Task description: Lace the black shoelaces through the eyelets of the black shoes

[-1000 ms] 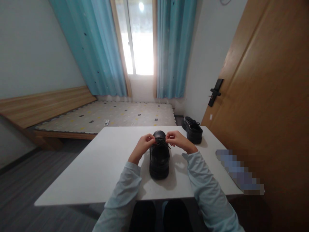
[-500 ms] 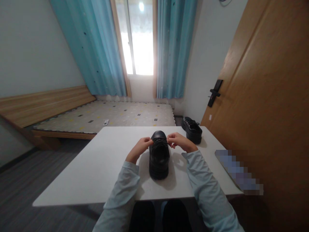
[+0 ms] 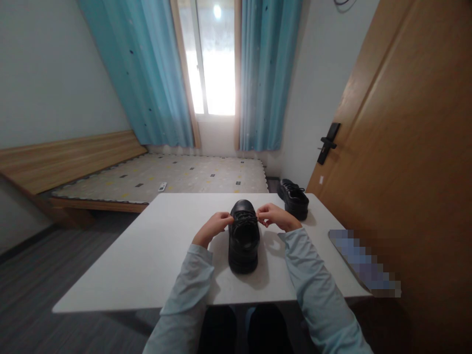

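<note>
A black lace-up shoe [image 3: 243,253] stands upright on the white table, its toe pointing away from me and its opening toward me. Dark shoelaces [image 3: 245,218] cross its upper part and look tied in a bow. At the shoe's left side, my left hand [image 3: 217,223] pinches part of the lace between thumb and fingers. My right hand [image 3: 275,216] pinches the lace on the opposite side, fingers curled. The exact lace ends are too small to make out. Behind my right hand, a second black shoe [image 3: 295,199] rests near the table's far right corner.
The white table [image 3: 136,265] spans the space before me. Along its right edge lies a flat, pixelated object [image 3: 363,263]. Beyond the table is a bed [image 3: 191,172] with a white remote [image 3: 162,187] on it. A wooden door [image 3: 413,147] stands close on the right.
Both hands keep their pinch on the lace at the shoe's two sides, with only a very slight shift. The shoes stay in place.
</note>
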The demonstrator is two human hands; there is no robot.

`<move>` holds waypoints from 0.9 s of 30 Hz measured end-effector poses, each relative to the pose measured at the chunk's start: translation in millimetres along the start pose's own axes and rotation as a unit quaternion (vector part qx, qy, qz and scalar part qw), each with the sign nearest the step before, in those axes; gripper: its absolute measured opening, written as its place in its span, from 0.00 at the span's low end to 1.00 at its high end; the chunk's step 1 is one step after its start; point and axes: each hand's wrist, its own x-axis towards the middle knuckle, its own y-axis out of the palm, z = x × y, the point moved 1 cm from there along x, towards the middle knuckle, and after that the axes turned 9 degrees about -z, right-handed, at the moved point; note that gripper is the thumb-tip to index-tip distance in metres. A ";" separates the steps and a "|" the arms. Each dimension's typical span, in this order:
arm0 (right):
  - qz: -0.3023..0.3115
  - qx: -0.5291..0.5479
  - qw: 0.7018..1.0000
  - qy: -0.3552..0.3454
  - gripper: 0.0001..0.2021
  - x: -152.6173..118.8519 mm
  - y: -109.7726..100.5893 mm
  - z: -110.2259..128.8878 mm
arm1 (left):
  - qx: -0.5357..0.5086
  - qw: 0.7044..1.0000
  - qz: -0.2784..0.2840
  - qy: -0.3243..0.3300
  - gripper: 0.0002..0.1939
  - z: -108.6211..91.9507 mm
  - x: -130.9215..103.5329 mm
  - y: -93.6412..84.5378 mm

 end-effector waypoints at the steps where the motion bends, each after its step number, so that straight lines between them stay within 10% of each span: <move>1: 0.000 -0.004 1.000 0.002 0.03 -0.3 -0.3 -0.1 | 0.001 1.000 0.001 -0.004 0.15 0.3 -0.3 -0.1; 27: 0.042 -0.017 0.999 0.011 0.03 2.9 -6.0 -8.8 | 0.034 0.999 0.012 -0.019 0.15 7.3 4.0 -1.6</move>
